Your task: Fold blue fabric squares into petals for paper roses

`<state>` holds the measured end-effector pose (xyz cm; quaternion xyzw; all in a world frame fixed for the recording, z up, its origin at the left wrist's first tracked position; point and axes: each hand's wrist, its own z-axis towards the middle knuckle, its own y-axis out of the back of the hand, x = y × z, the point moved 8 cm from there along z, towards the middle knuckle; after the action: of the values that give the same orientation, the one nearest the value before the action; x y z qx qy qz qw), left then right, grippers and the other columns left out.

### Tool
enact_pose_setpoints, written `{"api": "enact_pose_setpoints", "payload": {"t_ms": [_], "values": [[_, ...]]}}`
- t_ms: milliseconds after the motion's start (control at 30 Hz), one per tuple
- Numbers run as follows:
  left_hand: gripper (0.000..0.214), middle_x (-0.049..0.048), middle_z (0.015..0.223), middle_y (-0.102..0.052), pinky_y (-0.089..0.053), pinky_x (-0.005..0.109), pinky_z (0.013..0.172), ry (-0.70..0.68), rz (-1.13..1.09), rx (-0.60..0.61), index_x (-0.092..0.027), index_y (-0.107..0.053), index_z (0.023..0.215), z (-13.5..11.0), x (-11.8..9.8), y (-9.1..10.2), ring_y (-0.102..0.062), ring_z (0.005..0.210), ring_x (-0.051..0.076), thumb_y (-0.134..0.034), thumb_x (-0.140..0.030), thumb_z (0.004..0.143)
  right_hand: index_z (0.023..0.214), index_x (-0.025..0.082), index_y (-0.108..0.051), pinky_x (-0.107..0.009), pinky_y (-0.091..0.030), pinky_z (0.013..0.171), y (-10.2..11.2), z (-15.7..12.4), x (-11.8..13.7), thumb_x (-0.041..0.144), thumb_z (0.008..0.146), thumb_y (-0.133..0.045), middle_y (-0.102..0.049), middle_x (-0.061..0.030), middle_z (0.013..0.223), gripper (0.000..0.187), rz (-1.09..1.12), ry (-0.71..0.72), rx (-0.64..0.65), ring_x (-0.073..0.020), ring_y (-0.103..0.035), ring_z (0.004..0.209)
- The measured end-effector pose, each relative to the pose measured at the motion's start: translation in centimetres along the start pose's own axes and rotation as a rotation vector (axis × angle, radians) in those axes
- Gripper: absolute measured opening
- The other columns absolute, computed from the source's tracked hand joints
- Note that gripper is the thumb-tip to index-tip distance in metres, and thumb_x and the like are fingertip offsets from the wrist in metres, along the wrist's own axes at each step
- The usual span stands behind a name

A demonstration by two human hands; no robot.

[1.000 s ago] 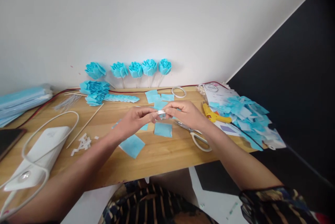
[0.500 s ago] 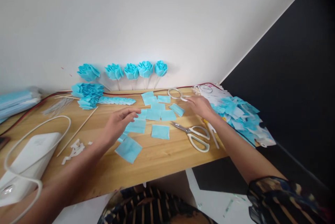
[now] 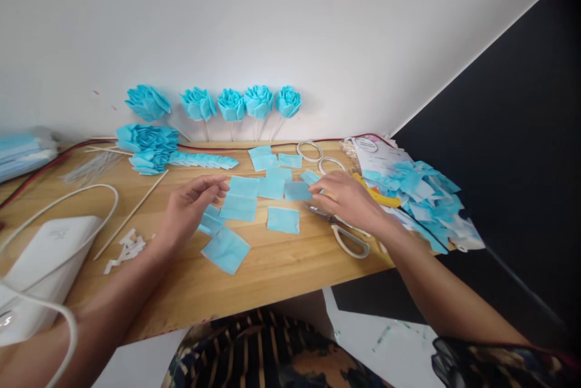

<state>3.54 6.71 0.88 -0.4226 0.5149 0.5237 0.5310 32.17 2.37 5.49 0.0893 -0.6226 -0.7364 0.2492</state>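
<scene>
Several light blue paper squares [image 3: 243, 197] lie spread on the wooden desk [image 3: 272, 267]. My left hand [image 3: 190, 206] hovers palm down over the squares on the left, fingers stretched out and holding nothing. My right hand [image 3: 347, 197] rests palm down over the blades of the white-handled scissors [image 3: 349, 243], fingers loosely curved, fingertips at the edge of a small blue square [image 3: 297, 191]. Two white tape rolls [image 3: 331, 164] lie just beyond my right hand.
Finished blue paper flowers [image 3: 231, 103] on sticks lean against the wall, more lie at the back left [image 3: 147, 146]. A yellow glue gun [image 3: 381, 197] and a heap of blue scraps [image 3: 422, 191] sit at the right edge. A white device with cable [image 3: 45, 261], a skewer [image 3: 131, 213] and white paper bits [image 3: 124, 249] are left.
My hands, which together held a small white strip, have parted. The right hand reached out to the tape rolls and came back over the scissors; the left lowered over the blue squares.
</scene>
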Motion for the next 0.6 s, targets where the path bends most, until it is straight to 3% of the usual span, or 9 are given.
{"api": "enact_pose_setpoints", "payload": {"t_ms": [67,167,433,600], "values": [[0.024,0.0023,0.085,-0.070,-0.049,0.027,0.067,0.008,-0.003,-0.003,-0.018,-0.072,0.096,0.0,0.2,0.3,-0.059,0.069,0.014,-0.066,-0.034,0.079,0.096,0.020,-0.068,-0.037,-0.042,0.087,-0.4,-0.2,1.6,0.029,0.096,-0.053,-0.071,-0.0057,0.092,0.017,0.004,0.039,0.033,-0.0229,-0.062,0.091],[0.019,0.0003,0.077,-0.067,-0.047,0.026,0.066,-0.006,0.014,0.011,-0.018,-0.072,0.090,-0.1,0.1,0.4,-0.056,0.067,0.013,-0.064,-0.032,0.080,0.097,0.020,-0.068,-0.038,-0.042,0.088,-0.6,0.0,1.7,0.026,0.096,-0.052,-0.071,-0.0061,0.091,0.017,-0.004,0.035,0.023,-0.0231,-0.062,0.090],[0.014,-0.0021,0.063,-0.055,-0.040,0.026,0.062,-0.016,0.065,0.037,-0.020,-0.064,0.079,-0.3,-0.4,0.4,-0.049,0.064,0.014,-0.054,-0.028,0.084,0.098,0.021,-0.071,-0.031,-0.045,0.080,-0.4,2.6,-4.8,0.023,0.094,-0.051,-0.075,-0.0056,0.097,0.021,-0.026,-0.148,-0.056,-0.0219,-0.067,0.091],[0.013,-0.0029,0.059,-0.051,-0.038,0.026,0.061,-0.013,0.055,0.041,-0.019,-0.062,0.078,-0.3,-0.4,0.3,-0.047,0.061,0.014,-0.053,-0.028,0.082,0.101,0.022,-0.072,-0.030,-0.045,0.080,-0.5,4.7,-5.1,0.023,0.092,-0.055,-0.076,-0.0044,0.102,0.020,-0.062,-0.172,-0.049,-0.0224,-0.068,0.095]]}}
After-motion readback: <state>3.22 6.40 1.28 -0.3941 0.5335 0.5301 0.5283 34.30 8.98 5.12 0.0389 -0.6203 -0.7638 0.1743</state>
